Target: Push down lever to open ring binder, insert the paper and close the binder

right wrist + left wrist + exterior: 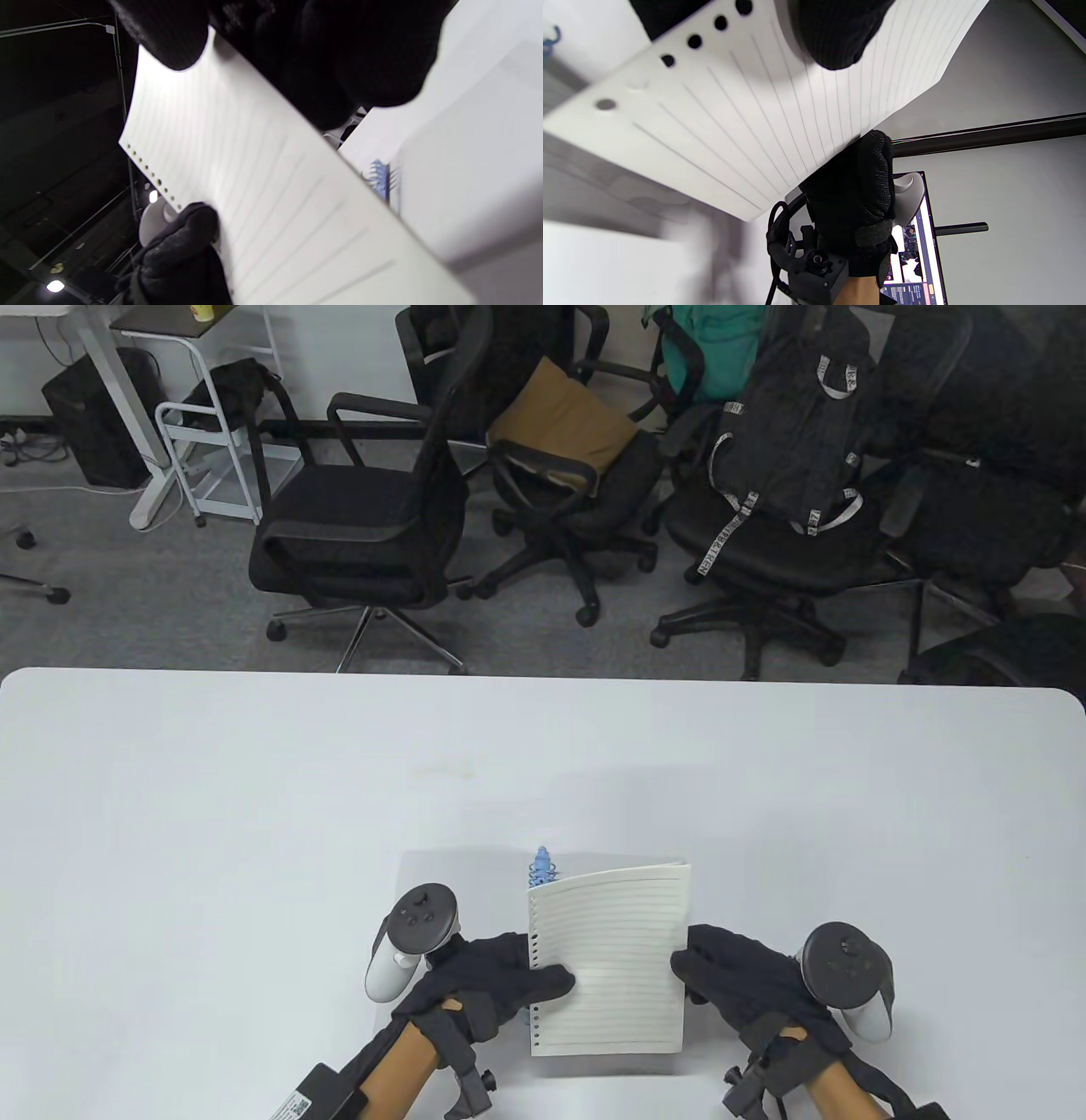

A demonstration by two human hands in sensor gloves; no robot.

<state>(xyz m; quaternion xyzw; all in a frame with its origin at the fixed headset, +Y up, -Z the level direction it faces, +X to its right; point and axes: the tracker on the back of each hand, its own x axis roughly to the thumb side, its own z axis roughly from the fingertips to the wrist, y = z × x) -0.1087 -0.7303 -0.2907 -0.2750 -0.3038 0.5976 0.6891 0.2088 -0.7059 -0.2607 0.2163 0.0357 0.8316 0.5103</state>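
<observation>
A lined sheet of paper (pixel 607 959) with a row of punched holes down its left edge is held just above the open white binder (pixel 450 874). The binder lies flat near the table's front edge. My left hand (pixel 551 982) pinches the sheet's left edge by the holes, thumb on top. At the sheet's right edge, my right hand (pixel 683 967) pinches it. The binder's blue ring mechanism (pixel 543 865) sticks out past the sheet's top left corner. In the right wrist view the paper (pixel 263 199) slants above the blue rings (pixel 380 178). The sheet hides the rest of the rings.
The white table (pixel 254 814) stretches wide to the left, right and back of the binder. Beyond its far edge stand several black office chairs (pixel 365 517), one carrying a black backpack (pixel 789 432).
</observation>
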